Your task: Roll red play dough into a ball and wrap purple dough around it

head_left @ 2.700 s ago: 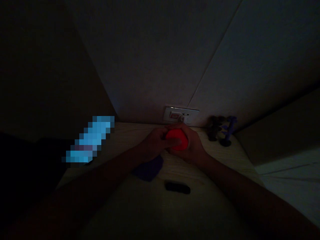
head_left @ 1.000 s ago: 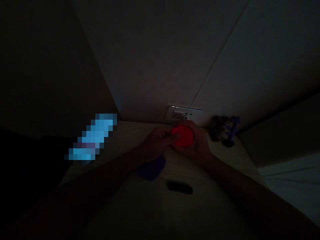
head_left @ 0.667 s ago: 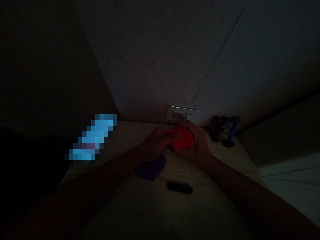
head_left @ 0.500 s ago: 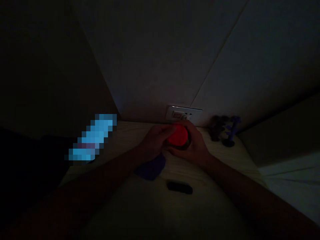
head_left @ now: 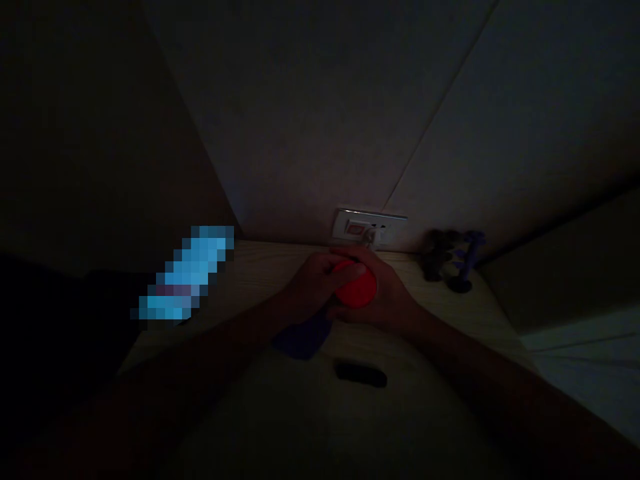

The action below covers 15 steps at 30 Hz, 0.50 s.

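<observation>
Between my two hands is a round, glowing red object (head_left: 357,293), its flat top facing up. My right hand (head_left: 390,288) wraps around its far and right sides. From the left, my left hand (head_left: 311,283) closes on it too, with the thumb lying across the red top. The lower part of the object is hidden by my fingers and the dark. Just below my left hand lies a dark blue, flat piece (head_left: 303,339), perhaps cloth. A black oblong object (head_left: 361,374) rests nearer to me.
The pale wooden tabletop (head_left: 265,260) meets a wall with a socket plate (head_left: 345,225) and a plug (head_left: 371,238) in it. At right stand a blue stand-like object (head_left: 469,263) and a dark lumpy figure (head_left: 434,257). A bright, pixelated blue slab (head_left: 190,273) is at left.
My left thumb has moved from the edge of the red object onto its top. Both hands sit slightly lower, and more of the plug shows behind them.
</observation>
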Each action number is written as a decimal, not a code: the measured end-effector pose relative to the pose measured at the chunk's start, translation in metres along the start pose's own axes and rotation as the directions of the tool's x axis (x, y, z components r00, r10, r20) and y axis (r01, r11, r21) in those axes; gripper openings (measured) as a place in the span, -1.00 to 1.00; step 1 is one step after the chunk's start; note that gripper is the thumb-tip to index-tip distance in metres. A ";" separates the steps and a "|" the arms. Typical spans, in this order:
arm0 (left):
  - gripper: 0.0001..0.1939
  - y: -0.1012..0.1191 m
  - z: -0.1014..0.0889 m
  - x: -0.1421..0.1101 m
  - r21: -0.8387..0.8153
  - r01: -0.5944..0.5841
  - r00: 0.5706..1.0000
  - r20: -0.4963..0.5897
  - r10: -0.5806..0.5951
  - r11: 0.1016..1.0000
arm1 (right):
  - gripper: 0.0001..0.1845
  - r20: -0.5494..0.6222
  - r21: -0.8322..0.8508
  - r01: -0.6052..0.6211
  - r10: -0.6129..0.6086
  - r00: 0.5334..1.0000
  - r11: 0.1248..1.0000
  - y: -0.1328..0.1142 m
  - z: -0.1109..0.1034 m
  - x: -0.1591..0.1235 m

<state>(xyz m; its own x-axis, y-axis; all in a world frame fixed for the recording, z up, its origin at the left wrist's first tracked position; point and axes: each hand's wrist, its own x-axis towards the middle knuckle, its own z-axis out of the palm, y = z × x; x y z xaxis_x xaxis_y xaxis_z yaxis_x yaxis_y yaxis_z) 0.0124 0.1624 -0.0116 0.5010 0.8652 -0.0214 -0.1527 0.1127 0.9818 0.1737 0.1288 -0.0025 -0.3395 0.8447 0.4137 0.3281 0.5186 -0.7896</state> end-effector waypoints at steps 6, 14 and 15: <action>-0.67 0.004 0.003 0.001 -0.086 0.076 0.995 0.070 -0.070 0.993 | -0.42 -0.176 -0.115 -0.027 0.006 0.984 0.993 0.003 0.000 0.001; -0.71 0.001 0.002 0.002 -0.083 0.078 0.995 0.067 -0.073 0.993 | -0.40 -0.192 -0.185 0.009 -0.045 0.980 0.983 0.007 -0.005 0.003; -0.72 0.002 0.001 0.002 -0.080 0.081 0.995 0.063 -0.076 0.993 | -0.34 -0.150 -0.145 0.026 -0.048 0.987 0.989 0.006 -0.006 0.003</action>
<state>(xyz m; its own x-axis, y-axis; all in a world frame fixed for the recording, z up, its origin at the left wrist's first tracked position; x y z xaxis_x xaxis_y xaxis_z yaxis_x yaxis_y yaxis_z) 0.0140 0.1634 -0.0098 0.5639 0.8215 -0.0843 -0.1795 0.2215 0.9585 0.1803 0.1352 -0.0032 -0.2188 0.8289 0.5148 0.4437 0.5544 -0.7041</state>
